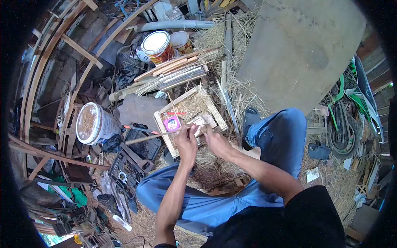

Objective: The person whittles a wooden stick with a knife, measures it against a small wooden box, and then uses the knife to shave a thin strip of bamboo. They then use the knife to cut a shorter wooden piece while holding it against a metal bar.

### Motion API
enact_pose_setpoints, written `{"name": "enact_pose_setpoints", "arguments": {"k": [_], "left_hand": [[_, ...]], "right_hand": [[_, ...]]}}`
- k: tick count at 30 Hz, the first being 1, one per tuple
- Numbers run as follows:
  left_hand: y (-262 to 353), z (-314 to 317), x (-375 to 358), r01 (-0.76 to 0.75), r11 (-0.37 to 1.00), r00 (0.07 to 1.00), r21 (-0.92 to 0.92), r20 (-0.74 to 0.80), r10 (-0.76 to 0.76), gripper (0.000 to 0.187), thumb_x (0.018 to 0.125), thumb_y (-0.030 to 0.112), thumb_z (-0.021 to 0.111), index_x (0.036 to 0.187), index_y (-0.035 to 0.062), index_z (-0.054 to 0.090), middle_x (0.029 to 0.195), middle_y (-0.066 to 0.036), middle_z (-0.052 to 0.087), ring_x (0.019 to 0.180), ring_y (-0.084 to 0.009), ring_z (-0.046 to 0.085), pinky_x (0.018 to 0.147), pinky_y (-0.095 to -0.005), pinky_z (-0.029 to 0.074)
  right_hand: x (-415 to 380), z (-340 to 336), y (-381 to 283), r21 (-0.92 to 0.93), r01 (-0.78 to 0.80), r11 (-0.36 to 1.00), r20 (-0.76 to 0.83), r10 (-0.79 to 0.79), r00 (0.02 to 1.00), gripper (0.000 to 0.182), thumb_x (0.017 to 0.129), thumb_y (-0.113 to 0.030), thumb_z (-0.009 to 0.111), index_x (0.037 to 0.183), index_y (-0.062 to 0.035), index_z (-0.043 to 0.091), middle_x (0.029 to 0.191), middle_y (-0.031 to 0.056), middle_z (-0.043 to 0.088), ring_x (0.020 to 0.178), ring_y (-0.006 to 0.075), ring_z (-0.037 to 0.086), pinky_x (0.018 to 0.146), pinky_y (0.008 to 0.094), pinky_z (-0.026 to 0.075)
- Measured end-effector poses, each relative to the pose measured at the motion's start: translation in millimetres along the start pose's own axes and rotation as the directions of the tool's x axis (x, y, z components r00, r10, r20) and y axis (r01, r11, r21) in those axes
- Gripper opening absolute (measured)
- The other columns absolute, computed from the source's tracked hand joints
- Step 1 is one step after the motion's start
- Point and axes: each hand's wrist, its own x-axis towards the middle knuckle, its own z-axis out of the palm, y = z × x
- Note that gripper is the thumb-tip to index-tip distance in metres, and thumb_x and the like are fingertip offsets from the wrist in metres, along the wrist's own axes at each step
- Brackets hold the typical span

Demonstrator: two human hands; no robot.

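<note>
My left hand [187, 142] is closed around a thin wooden stick [151, 137], which reaches out to the left past the frame. Close beside it, my right hand [216, 141] has its fingers pinched together near the stick's right end; what they hold is too small to make out. Both hands are over the near side of a wooden frame [161, 123] with straw and shavings inside. A pink item with a round white label [171, 123] lies in the frame, left of a pale wooden block [205, 120] partly hidden by my fingers.
A white bucket [97, 134] of shavings stands at left, behind an open black tool case [136, 159]. Beyond the frame lie wood strips [178, 68] and a lidded paint bucket [156, 43]. A large board [297, 49] and a wheel [345, 134] are at right.
</note>
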Motion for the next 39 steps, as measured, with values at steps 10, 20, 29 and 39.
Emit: {"name": "enact_pose_setpoints", "arguments": {"k": [10,20,29,39], "left_hand": [[-0.8,-7.2,-1.2,0.119,0.985,0.992,-0.125,0.050,-0.113,0.018,0.093,0.007,0.050,0.096,-0.0088,0.059,0.086,-0.013,0.066,0.087,-0.0191,0.066,0.076,-0.0270,0.053],[4.9,0.5,1.7,0.049,0.999,0.999,-0.022,-0.016,-0.050,0.014,0.089,0.007,0.056,0.086,-0.0054,0.061,0.075,-0.016,0.066,0.071,-0.0189,0.066,0.064,-0.0295,0.050],[9.0,1.6,2.9,0.033,0.999,0.999,-0.025,-0.032,-0.034,0.014,0.089,0.007,0.056,0.086,-0.0060,0.060,0.073,-0.016,0.066,0.067,-0.0188,0.066,0.061,-0.0284,0.049],[-3.8,2.0,0.0,-0.018,0.998,0.999,0.059,-0.046,0.021,0.019,0.087,0.014,0.060,0.081,-0.0037,0.058,0.062,-0.014,0.059,0.048,-0.0163,0.050,0.047,-0.0323,0.037]], "right_hand": [[2.2,11.0,29.5,-0.246,-0.057,0.968,-0.020,0.053,0.998,0.020,0.090,-0.011,0.040,0.103,0.0047,0.039,0.066,0.0269,0.060,0.064,0.0425,0.063,0.055,0.0502,0.051],[-2.7,-23.3,-30.1,-0.179,-0.074,0.981,0.169,0.105,0.980,0.037,0.095,-0.012,0.026,0.120,0.0136,0.036,0.074,0.0232,0.063,0.065,0.0326,0.064,0.058,0.0407,0.054],[0.1,-5.5,1.4,-0.073,-0.070,0.995,0.135,0.080,0.988,0.033,0.092,-0.002,0.028,0.120,0.0153,0.034,0.067,0.0199,0.060,0.056,0.0309,0.061,0.053,0.0395,0.052],[5.2,5.6,23.5,0.004,-0.259,0.966,0.033,0.259,0.965,0.030,0.096,-0.016,0.029,0.105,0.0114,0.038,0.065,0.0270,0.060,0.059,0.0411,0.062,0.055,0.0505,0.050]]}}
